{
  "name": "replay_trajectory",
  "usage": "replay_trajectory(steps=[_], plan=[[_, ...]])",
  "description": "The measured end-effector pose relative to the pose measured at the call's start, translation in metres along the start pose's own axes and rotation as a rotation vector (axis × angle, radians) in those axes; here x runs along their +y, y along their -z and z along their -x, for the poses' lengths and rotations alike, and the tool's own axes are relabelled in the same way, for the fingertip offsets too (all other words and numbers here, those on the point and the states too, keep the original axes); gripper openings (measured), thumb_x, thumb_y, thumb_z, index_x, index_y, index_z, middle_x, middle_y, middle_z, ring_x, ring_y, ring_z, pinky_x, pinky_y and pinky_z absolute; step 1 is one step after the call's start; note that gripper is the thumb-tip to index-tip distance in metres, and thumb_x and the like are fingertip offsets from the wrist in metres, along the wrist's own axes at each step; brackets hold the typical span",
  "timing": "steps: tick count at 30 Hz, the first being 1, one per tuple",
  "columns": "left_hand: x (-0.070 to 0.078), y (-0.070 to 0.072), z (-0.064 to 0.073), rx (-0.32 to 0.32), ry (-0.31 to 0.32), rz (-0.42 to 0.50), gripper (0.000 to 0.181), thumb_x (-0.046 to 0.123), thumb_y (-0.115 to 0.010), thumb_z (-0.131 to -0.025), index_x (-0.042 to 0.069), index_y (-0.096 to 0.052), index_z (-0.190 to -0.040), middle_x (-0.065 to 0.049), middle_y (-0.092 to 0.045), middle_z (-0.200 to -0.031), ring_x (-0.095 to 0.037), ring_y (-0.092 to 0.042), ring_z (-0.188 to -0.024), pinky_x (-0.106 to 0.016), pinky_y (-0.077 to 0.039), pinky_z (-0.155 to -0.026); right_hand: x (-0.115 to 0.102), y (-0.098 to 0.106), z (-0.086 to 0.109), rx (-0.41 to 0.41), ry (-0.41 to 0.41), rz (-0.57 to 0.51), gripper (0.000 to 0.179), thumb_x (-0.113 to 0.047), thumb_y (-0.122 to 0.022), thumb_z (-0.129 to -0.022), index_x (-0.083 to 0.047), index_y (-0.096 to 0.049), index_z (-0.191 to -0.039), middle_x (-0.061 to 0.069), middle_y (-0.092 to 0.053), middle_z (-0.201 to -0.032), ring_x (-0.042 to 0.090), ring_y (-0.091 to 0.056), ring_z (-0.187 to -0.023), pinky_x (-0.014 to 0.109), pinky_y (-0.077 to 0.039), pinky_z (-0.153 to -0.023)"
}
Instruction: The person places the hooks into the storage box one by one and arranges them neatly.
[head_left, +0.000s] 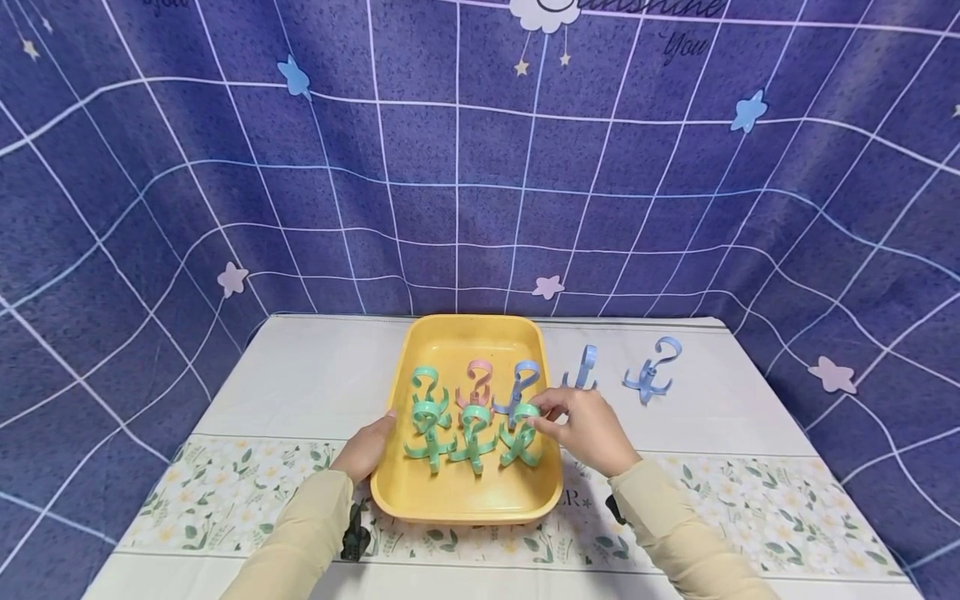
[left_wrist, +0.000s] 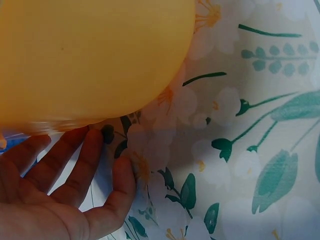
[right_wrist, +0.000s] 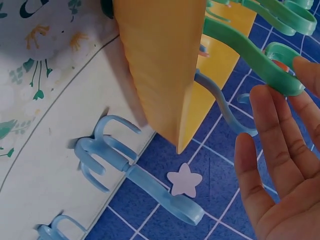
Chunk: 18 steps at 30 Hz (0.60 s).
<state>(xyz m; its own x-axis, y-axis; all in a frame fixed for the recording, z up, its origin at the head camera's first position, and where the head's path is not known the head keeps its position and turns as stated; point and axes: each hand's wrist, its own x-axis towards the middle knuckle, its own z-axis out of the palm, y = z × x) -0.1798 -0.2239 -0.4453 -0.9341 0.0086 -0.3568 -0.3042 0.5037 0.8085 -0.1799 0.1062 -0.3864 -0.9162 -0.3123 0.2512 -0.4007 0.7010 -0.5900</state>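
Observation:
My right hand pinches the curled top of a green four-pronged hanging hook between thumb and finger; its prongs are down at the tray floor. Along the left edge of the yellow tray, my left hand holds on, a digit at the rim and other fingers against the outside, low down. Further hooks of this kind stand in the tray: a pink hook, a blue hook and several green ones, including a green hook in the front row.
Right of the tray stand two blue hooks on the table: a nearer blue hook, partly behind my right hand, and a farther blue hook. A floral-banded cloth covers the table. Behind hangs a purple-blue gridded curtain.

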Motion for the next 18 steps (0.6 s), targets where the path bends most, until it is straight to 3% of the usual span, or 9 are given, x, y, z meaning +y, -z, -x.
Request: replay_trajectory(steps=[18], plan=[[0.0002, -0.0001, -0.0003, -0.003, 0.0, -0.009, 0.067, 0.046, -0.02, -0.112, -0.004, -0.038, -0.153, -0.02, -0.061, -0.123, -0.027, -0.062, -0.103, -0.052, -0.044, -0.099, 0.0058, 0.0018, -0.001, -0.017, 0.04, -0.002, 0.015, -0.014, -0.083, -0.087, -0.012, -0.078, -0.102, -0.009, -0.072, -0.086, 0.006, -0.064, -0.076, 0.036, -0.055, -0.074]])
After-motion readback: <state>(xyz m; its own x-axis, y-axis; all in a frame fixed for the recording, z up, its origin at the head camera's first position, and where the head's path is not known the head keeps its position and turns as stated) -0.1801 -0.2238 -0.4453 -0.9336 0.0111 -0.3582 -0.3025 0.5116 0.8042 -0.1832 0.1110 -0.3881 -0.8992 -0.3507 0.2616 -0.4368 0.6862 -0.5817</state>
